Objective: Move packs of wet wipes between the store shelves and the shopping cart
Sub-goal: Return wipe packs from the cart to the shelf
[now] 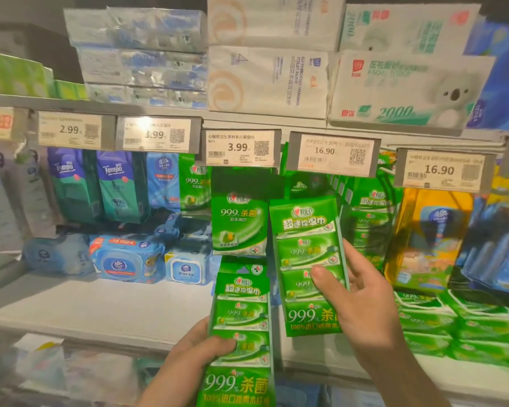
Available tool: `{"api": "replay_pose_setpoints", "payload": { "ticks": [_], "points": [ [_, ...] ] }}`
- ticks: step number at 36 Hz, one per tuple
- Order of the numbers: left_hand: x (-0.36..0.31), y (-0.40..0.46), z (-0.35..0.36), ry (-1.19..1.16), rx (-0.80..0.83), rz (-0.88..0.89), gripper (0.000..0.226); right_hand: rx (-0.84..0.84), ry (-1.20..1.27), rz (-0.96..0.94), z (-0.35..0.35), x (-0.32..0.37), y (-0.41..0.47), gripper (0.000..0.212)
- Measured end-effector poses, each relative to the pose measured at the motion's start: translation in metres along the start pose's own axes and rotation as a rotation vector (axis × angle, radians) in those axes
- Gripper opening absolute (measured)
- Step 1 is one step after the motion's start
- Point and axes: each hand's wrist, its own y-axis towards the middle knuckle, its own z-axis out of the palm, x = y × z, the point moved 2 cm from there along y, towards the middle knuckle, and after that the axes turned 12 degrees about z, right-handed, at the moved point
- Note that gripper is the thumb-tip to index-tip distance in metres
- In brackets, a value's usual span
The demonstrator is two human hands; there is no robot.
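While each hand (362, 301) holds one, both green packs (307, 265) stand upright

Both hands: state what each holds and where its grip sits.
Left hand grips a green wipes multipack at its left edge. Right hand grips a second green multipack at its right edge.

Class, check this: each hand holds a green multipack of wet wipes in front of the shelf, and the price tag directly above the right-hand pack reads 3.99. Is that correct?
Not quite. The head view shows the left hand and right hand each holding a green multipack, but the price tag above the right-hand pack reads 16.90, not 3.99.
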Motion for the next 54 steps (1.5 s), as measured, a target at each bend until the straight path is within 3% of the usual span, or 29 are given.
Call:
{"api": "replay_pose_setpoints", "payload": {
  "ticks": [6, 10, 18, 22, 26, 30, 31, 34, 35, 40, 46, 50, 54],
  "points": [
    [0.001, 0.001, 0.000, 0.015, -0.004, -0.009, 0.080, -0.044, 0.075, -0.132, -0.002, 0.006, -0.006, 0.064],
    [0.003, 0.003, -0.002, 0.037, -0.031, -0.011, 0.093, -0.086, 0.107, -0.138, 0.000, 0.010, 0.000, 0.064],
    [-0.003, 0.003, -0.001, 0.029, -0.062, -0.005, 0.085, -0.081, 0.056, -0.077, 0.004, 0.008, 0.013, 0.064],
    [-0.002, 0.001, -0.001, 0.001, -0.100, -0.028, 0.115, -0.111, 0.043, -0.032, 0.004, 0.002, 0.016, 0.063],
    [-0.005, 0.001, -0.001, -0.005, -0.097, -0.036, 0.112, -0.124, -0.008, 0.049, 0.001, -0.015, 0.017, 0.048],
    [-0.004, 0.002, -0.002, 0.003, -0.100, -0.051, 0.109, -0.151, 0.006, 0.208, 0.001, -0.033, 0.015, 0.104],
    [-0.005, 0.002, -0.001, 0.003, -0.102, -0.054, 0.107, -0.122, -0.002, 0.244, 0.002, -0.034, 0.013, 0.101],
    [-0.003, 0.003, -0.001, 0.004, -0.098, -0.077, 0.118, -0.059, -0.008, 0.284, 0.001, -0.041, 0.012, 0.062],
    [-0.003, 0.004, -0.001, 0.002, -0.097, -0.079, 0.118, -0.057, 0.002, 0.288, 0.001, -0.043, 0.013, 0.060],
    [-0.001, 0.005, 0.003, 0.001, -0.091, -0.080, 0.093, -0.109, 0.046, 0.322, 0.002, -0.044, 0.019, 0.102],
    [0.003, 0.008, 0.001, 0.019, -0.113, -0.075, 0.092, -0.136, 0.031, 0.288, 0.003, -0.041, 0.030, 0.095],
    [0.006, 0.010, -0.002, 0.006, -0.107, -0.072, 0.092, -0.146, 0.011, 0.296, 0.006, -0.036, 0.036, 0.069],
    [0.008, 0.010, -0.003, 0.003, -0.091, -0.048, 0.086, -0.175, 0.055, 0.325, 0.011, -0.038, 0.048, 0.062]
  ]
}}
